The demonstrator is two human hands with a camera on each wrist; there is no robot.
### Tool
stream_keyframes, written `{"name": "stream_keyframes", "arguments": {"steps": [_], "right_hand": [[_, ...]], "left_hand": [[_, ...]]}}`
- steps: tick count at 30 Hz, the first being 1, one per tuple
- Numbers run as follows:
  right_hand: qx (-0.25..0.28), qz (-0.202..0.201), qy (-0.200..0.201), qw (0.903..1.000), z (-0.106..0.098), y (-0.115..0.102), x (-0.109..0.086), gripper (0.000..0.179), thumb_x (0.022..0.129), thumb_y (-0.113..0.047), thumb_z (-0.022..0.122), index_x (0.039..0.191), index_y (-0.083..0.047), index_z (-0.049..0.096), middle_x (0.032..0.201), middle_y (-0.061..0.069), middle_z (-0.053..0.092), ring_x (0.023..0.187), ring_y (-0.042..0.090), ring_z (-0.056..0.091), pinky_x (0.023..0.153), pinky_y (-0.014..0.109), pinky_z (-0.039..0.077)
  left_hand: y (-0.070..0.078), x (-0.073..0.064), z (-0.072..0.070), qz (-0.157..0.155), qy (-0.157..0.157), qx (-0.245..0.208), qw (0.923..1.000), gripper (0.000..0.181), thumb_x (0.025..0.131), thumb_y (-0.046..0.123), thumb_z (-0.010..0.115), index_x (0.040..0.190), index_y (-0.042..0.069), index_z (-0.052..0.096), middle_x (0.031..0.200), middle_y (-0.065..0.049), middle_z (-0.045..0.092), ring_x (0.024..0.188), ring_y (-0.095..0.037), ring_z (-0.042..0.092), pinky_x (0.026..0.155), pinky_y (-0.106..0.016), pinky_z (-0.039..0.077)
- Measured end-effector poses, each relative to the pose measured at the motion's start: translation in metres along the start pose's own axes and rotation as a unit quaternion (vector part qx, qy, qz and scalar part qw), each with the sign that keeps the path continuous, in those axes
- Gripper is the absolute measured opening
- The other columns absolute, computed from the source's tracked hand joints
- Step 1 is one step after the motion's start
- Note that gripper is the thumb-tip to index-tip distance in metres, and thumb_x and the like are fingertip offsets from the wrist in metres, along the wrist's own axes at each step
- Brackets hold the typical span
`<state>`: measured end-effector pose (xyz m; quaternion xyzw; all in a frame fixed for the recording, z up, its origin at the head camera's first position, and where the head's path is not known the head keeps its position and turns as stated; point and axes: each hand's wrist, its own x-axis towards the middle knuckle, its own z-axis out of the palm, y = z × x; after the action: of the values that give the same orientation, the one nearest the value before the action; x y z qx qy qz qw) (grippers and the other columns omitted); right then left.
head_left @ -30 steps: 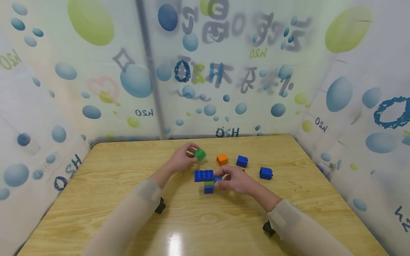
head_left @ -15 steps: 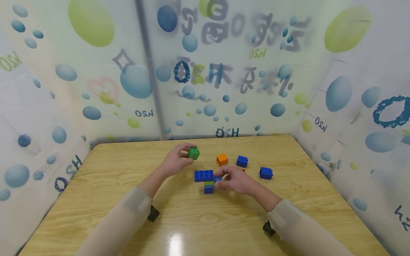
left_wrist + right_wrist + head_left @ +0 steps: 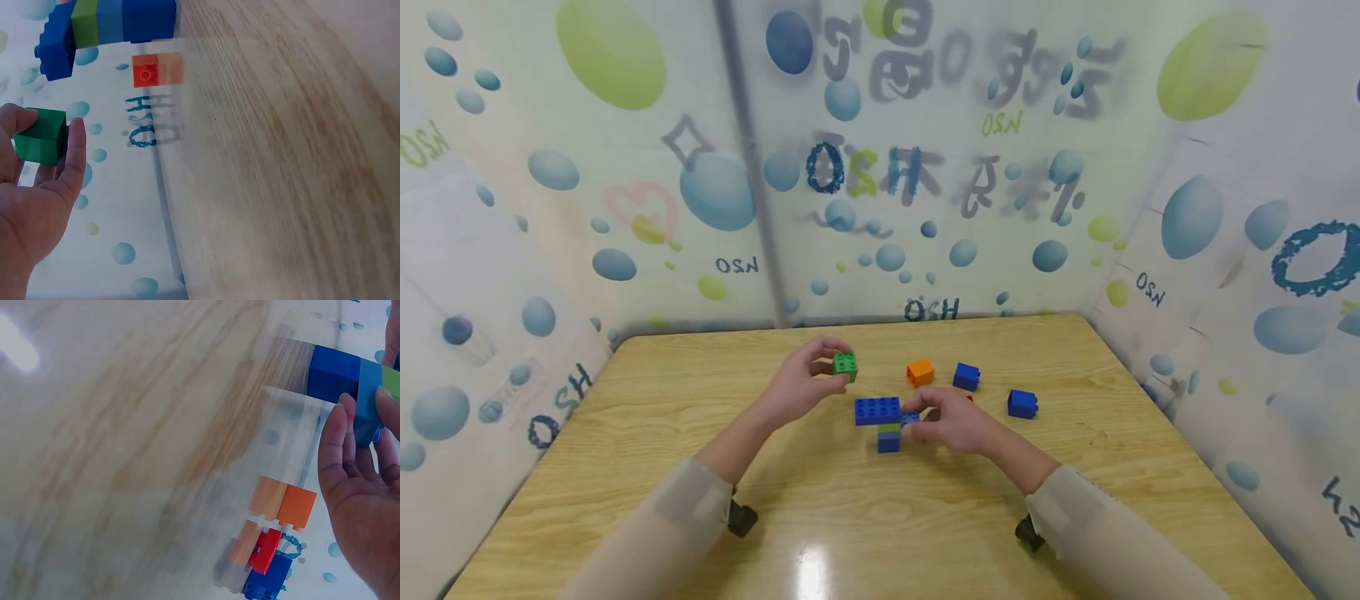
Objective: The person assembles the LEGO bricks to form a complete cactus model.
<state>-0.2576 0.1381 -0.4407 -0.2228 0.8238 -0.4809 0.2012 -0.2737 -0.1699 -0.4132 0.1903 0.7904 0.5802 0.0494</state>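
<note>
Pinching green brick [image 3: 845,367] in left hand [image 3: 797,385], left of centre, head view; gripping blue-and-green stack [image 3: 877,411] with right hand [image 3: 953,423], lower centre.

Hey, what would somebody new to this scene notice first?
Likely the green block, held in the left hand just left of the blue-and-lime stack. That stack, pinched by the right hand, stands on the wooden table. Behind everything, the bubble-patterned backdrop fills the head view's upper half.

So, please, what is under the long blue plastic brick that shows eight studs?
Under it: a lime-green plastic brick, then a lighter blue plastic brick, then a dark blue plastic brick on the wooden table. Any studs between them are covered.
</note>
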Motion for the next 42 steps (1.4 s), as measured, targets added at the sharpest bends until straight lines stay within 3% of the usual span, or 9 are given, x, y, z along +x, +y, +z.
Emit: {"name": "stream_keyframes", "arguments": {"steps": [5,8,13,18,29,42], "right_hand": [[0.001,0.001,0.002,1.0,0.0,0.0,-0.001,0.026,0.105,-0.018,0.077,0.126,-0.006,0.07,0.128,0.014,0.068,0.09,0.018,0.075,0.087,0.035,0.066],[0.0,0.001,0.001,1.0,0.0,0.0,-0.001,0.026,0.105,-0.019,0.076,0.126,-0.006,0.07,0.129,0.015,0.068,0.091,0.018,0.075,0.087,0.035,0.066],[-0.002,0.004,0.0,1.0,0.0,-0.001,-0.001,0.026,0.105,-0.019,0.076,0.126,-0.006,0.07,0.13,0.015,0.068,0.092,0.018,0.075,0.088,0.035,0.067],[-0.001,0.004,-0.001,1.0,-0.001,-0.001,-0.001,0.026,0.106,-0.019,0.076,0.127,-0.006,0.07,0.13,0.015,0.069,0.091,0.018,0.074,0.087,0.035,0.066],[-0.003,-0.001,-0.002,1.0,-0.001,0.0,-0.001,0.025,0.106,-0.018,0.076,0.126,-0.005,0.069,0.128,0.015,0.068,0.089,0.019,0.074,0.086,0.036,0.067],[-0.004,-0.004,-0.001,1.0,0.001,-0.001,-0.001,0.026,0.105,-0.019,0.076,0.126,-0.005,0.069,0.128,0.016,0.068,0.09,0.018,0.075,0.086,0.035,0.067]], "left_hand": [[0.01,-0.009,0.002,0.01,-0.004,-0.021,0.9997,0.039,0.104,0.007,0.074,0.14,0.006,0.059,0.13,-0.021,0.063,0.113,-0.042,0.074,0.095,-0.052,0.067],[0.013,-0.015,0.002,0.011,-0.002,-0.024,0.9996,0.042,0.104,0.007,0.074,0.143,0.006,0.058,0.129,-0.022,0.061,0.112,-0.041,0.074,0.092,-0.045,0.069],[0.016,-0.026,0.004,0.005,-0.019,0.011,0.9997,0.048,0.106,0.013,0.074,0.152,0.012,0.06,0.133,-0.02,0.061,0.116,-0.03,0.076,0.099,-0.048,0.067],[0.017,-0.034,0.006,0.007,-0.032,0.052,0.9981,0.043,0.107,0.021,0.074,0.149,0.018,0.065,0.134,-0.013,0.067,0.124,-0.03,0.072,0.1,-0.039,0.064],[0.013,-0.04,0.01,0.009,-0.024,0.043,0.9988,0.043,0.108,0.023,0.074,0.15,0.021,0.065,0.135,-0.011,0.069,0.125,-0.031,0.073,0.104,-0.046,0.064],[0.011,-0.043,0.016,0.017,-0.035,0.03,0.9988,0.043,0.107,0.021,0.074,0.149,0.02,0.064,0.139,-0.01,0.067,0.124,-0.032,0.071,0.102,-0.041,0.064]]}}
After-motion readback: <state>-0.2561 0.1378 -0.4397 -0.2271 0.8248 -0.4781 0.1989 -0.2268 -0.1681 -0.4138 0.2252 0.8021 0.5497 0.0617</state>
